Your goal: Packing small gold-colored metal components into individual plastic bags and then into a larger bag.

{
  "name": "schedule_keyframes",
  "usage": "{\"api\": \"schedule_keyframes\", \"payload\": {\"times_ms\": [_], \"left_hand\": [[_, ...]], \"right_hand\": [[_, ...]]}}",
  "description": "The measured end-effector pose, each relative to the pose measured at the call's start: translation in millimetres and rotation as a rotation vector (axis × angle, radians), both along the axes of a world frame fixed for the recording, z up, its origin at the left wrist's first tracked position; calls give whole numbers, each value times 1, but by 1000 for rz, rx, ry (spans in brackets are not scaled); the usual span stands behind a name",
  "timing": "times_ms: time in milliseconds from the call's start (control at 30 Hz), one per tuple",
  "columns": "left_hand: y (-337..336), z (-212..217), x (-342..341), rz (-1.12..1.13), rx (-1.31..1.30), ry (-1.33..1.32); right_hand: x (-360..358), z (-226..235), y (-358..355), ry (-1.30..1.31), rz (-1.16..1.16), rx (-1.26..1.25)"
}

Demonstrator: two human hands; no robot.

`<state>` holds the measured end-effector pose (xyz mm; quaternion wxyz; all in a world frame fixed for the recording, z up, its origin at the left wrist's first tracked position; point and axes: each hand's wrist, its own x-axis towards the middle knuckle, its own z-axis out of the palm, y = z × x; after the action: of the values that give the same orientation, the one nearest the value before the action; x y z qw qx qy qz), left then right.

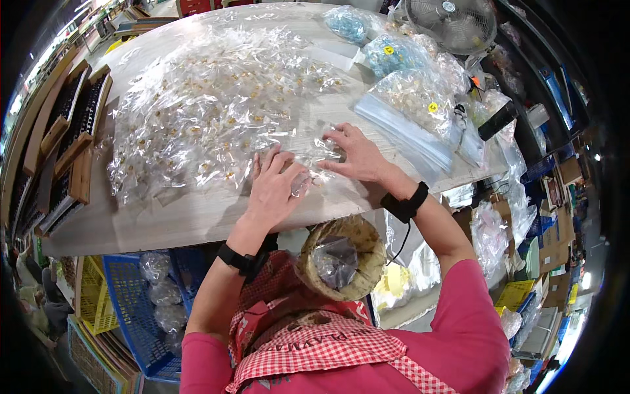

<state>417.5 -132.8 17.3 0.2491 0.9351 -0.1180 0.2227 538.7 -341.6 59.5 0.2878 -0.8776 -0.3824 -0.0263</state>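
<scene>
We work at the near edge of the heap of small clear bags (210, 105) that covers most of the wooden table (164, 223), and everything here is best placed against that heap. Our left hand (275, 187) lies flat just below the heap's near-right corner, fingers spread and pressing down on a little clear bag (303, 182). Our right hand (354, 154) sits just right of that corner, fingers loosely spread and fingertips resting on another clear bag (328, 152); whether it pinches the film we cannot tell. To handle this well, we judge it wise to keep the left palm steady as an anchor, slide one bag free at a time with the right fingertips, and not drag neighbours off the table edge, since the film looks slippery and clings together. The bags are glossy, crinkled and see-through, each seeming to hold a few tiny yellowish pieces, too small to make out. Beyond the heap's right side lie fuller bags of blue bits (394, 52) and a stack of flat empty bags (407, 134); below the heap, under the table edge, stands a basket lined with plastic (341, 259).
</scene>
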Motion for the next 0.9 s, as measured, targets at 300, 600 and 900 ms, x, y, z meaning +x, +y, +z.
{"api": "schedule_keyframes", "payload": {"times_ms": [300, 600, 900], "left_hand": [[-5, 16, 13, -94, 3, 74], [-29, 32, 87, -164, 230, -66], [-34, 41, 107, -54, 135, 137]], "right_hand": [[21, -12, -29, -23, -74, -138], [20, -21, -28, -138, -53, -181], [25, -30, -41, 442, -131, 418]]}}
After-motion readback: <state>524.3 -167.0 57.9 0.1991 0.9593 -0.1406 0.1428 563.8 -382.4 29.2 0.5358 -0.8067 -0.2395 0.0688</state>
